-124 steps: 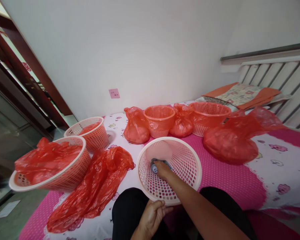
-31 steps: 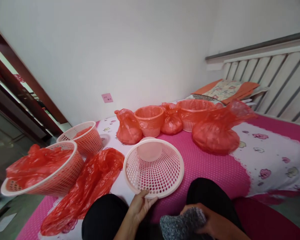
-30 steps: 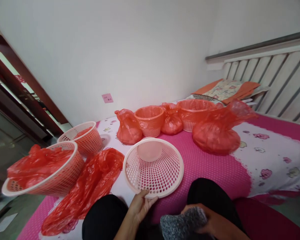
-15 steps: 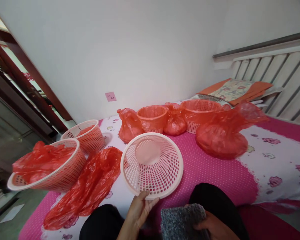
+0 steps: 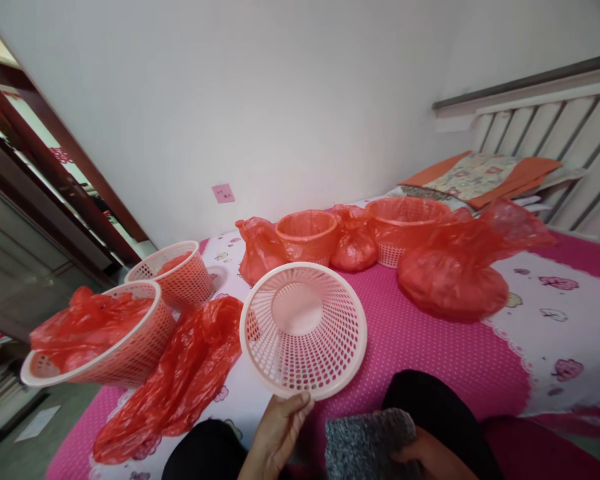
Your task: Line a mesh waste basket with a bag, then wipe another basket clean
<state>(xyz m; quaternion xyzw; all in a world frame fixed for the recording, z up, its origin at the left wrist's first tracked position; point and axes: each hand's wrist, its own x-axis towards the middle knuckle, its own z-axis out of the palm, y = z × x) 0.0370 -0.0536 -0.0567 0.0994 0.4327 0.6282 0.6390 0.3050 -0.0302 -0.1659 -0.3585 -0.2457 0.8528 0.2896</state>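
Observation:
My left hand pinches the near rim of an empty pink perforated basket, which is tilted up so its opening faces me above the bed. At the bottom edge my right hand is closed on a grey speckled cloth that rests on my dark-trousered lap. Loose red plastic bags lie just left of the basket.
On the pink bedspread stand more baskets: one stuffed with red bags at the left edge, another behind it, two lined ones at the back between tied red bags. A full red bag lies to the right. Headboard at right.
My right hand left the basket's inside with the grey cloth and dropped to my lap. My left hand has tipped the basket up a little more and lifted it.

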